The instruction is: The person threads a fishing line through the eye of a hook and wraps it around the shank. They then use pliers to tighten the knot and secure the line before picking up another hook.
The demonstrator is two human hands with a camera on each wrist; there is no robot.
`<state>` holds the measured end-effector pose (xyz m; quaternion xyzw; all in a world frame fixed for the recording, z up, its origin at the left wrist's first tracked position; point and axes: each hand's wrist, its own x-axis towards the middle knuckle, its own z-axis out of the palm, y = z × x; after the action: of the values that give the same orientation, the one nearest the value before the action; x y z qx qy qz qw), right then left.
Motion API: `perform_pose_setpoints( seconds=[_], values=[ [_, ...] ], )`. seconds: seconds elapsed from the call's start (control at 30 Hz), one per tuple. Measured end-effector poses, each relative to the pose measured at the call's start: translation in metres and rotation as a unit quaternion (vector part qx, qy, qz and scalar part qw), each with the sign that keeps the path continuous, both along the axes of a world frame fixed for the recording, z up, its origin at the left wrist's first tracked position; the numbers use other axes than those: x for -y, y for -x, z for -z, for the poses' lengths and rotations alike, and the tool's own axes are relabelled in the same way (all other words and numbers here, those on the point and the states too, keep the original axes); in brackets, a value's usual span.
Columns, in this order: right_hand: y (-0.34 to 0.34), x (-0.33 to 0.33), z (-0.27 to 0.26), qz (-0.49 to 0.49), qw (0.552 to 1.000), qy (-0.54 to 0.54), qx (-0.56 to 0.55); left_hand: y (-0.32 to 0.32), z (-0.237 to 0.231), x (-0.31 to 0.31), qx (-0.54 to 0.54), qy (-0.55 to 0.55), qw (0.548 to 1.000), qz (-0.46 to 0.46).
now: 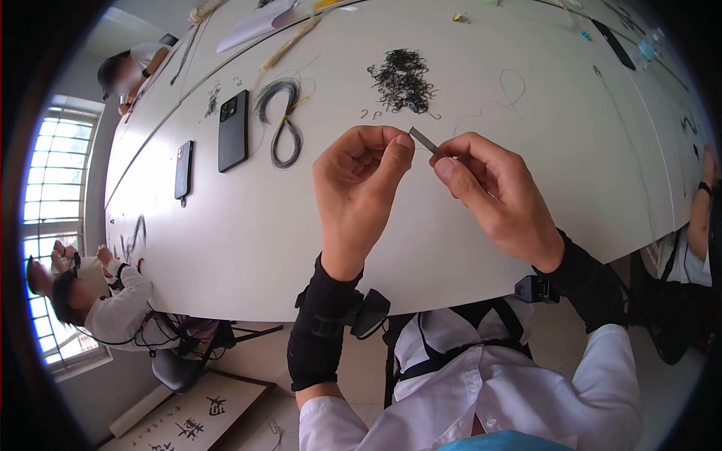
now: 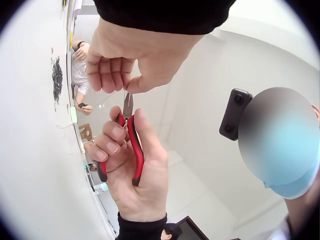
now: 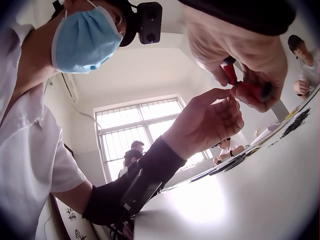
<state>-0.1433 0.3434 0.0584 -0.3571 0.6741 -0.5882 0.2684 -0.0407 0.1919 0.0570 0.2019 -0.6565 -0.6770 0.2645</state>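
While your right hand [image 1: 492, 188] grips the red-handled pliers [image 2: 132, 135], their handles lying inside your curled fingers, the narrow grey jaws point out past your thumb toward your left hand [image 1: 357, 177]. There, thumb and forefinger pinch what looks like a thin wire [image 2: 125, 95] just beside the jaw tips; it is too fine to tell whether the jaws touch it. Your other left fingers are loosely bent in toward the palm.

Both hands are held above the white table [image 1: 248, 255]. Just beyond your fingertips lies a pile of black hooks [image 1: 406, 83], with a few loose hooks [image 1: 377, 116] on its near side. Out past your right fingers, a fine looped strand [image 1: 514, 89] lies on the table. To the left of your left fingers is a coil of dark wire [image 1: 286, 139], then a large phone [image 1: 234, 131] beside it, and farther left a smaller phone [image 1: 183, 171]. Well apart from your fingers, other people sit round the table.
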Motion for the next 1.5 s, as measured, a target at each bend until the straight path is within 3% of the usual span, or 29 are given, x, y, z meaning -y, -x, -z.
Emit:
perform_pose_setpoints(
  seconds=[1.5],
  values=[
    [0.001,0.001,-0.011,0.003,0.997,-0.04,-0.059,0.003,0.002,0.003,0.0,-0.06,0.998,0.022]
  ],
)
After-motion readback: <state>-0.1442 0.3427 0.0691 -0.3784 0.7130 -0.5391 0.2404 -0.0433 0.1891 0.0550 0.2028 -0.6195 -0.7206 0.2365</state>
